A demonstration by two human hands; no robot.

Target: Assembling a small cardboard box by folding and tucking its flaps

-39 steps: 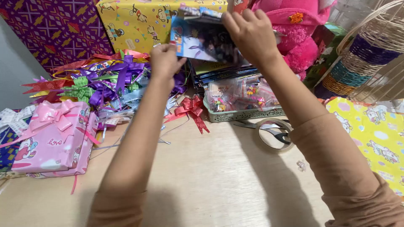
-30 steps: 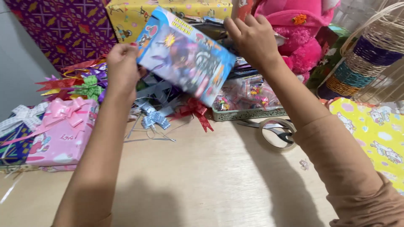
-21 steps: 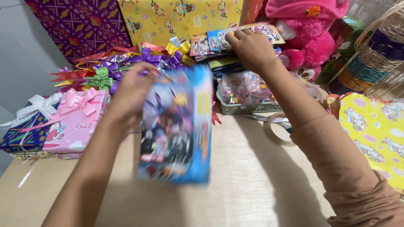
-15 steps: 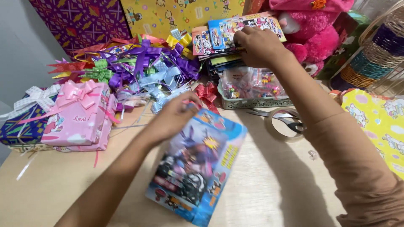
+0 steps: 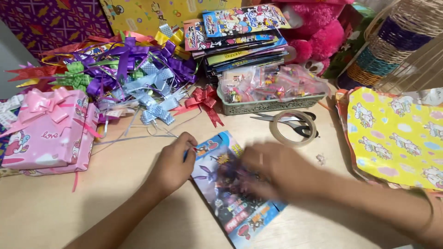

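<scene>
blue box (image 5: 233,193) now flat on table (image 5: 69,212); left hand (image 5: 173,161) pinching edge, right hand (image 5: 272,170) blurred, grip unclear.

Wooden table (image 5: 69,212), cartoon box (image 5: 230,193), tape roll (image 5: 293,128), scissors (image 5: 281,119), ribbons (image 5: 129,74)

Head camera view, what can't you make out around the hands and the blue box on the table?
- Right hand: motion-blurred in the head view, so finger positions and grip are unclear.
- Blue box: its middle is covered by the right hand; its near corner is cut off by the bottom edge.
- Left hand: fingertips curl under at the box's edge, so contact is hidden.
- Scissors: partly covered by the tape roll.
</scene>
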